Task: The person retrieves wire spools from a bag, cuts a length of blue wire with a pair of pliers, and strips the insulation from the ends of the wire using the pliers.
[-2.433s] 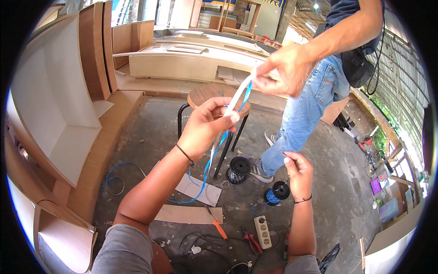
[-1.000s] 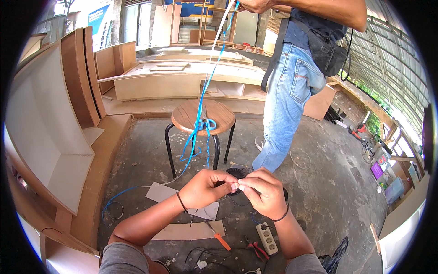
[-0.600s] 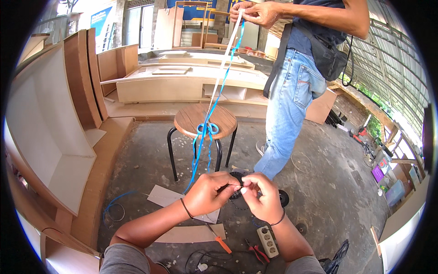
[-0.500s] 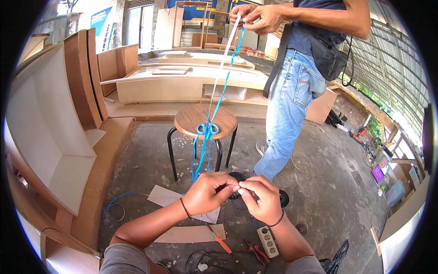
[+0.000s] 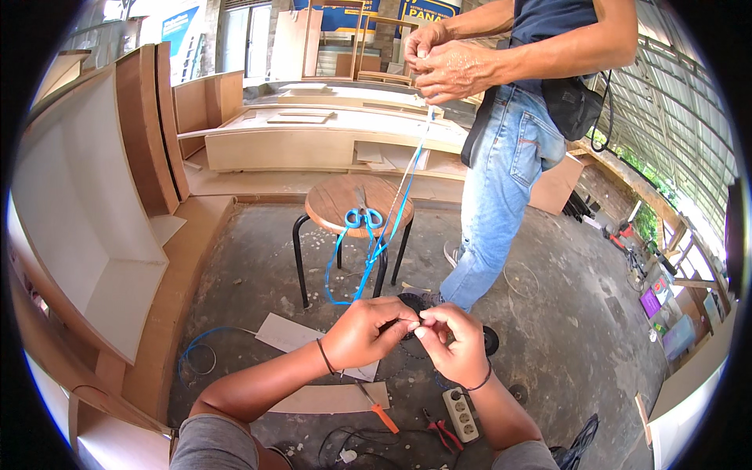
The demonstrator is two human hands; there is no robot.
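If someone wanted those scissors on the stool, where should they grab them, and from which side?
I'd take the scissors by their blue handles, coming from the wearer's side: the loops sit at the near edge of the stool, while the blades point away across the seat. Blue ribbon hangs by the handles; whether it is caught there, I can't tell.

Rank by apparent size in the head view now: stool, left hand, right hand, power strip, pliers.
1. Stool
2. Left hand and right hand: look alike, not ranked; nearness may enlarge both
3. Power strip
4. Pliers
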